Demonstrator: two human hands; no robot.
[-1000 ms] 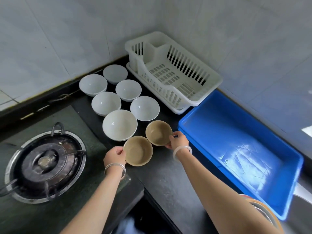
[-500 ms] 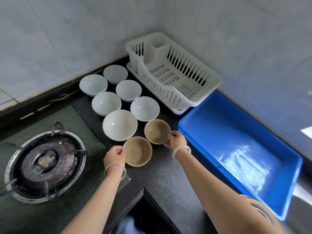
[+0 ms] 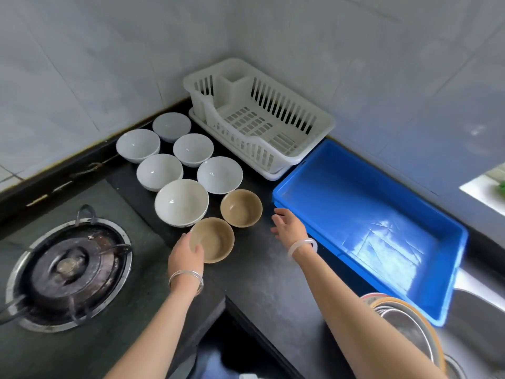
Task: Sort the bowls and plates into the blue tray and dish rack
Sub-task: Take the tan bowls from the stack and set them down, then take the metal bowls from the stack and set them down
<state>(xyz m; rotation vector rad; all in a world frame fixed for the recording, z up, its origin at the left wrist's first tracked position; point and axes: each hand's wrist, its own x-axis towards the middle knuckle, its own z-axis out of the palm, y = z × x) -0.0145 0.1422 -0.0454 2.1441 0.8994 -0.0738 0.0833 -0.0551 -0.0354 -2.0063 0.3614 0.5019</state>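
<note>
Right hand [image 3: 287, 227] has come off the far tan bowl [image 3: 241, 207] since half a second ago. It now hangs between that bowl and the blue tray [image 3: 355, 203], fingers spread, holding nothing. Left hand [image 3: 185, 253] is at the left rim of the near tan bowl [image 3: 218, 242], fingers curled over the rim in a grip.

Both tan bowls stand upright on the dark countertop [image 3: 259, 274], close together but not touching. Six white bowls [image 3: 181, 201] stand in two rows behind them, untouched. The white dish rack [image 3: 259, 124] and the blue tray hold nothing visible, so by my judgement no item has yet been sorted.

Step in hand, as assessed: lifting the near tan bowl. Recommendations:
- Lift it straight up first, since the largest white bowl sits just beside its far rim.
- Bring the free right hand under the base, because a one-sided rim grip on glazed ware may tilt or slip.
- Set it flat in a corner of its container, leaving room for the rest.
</note>
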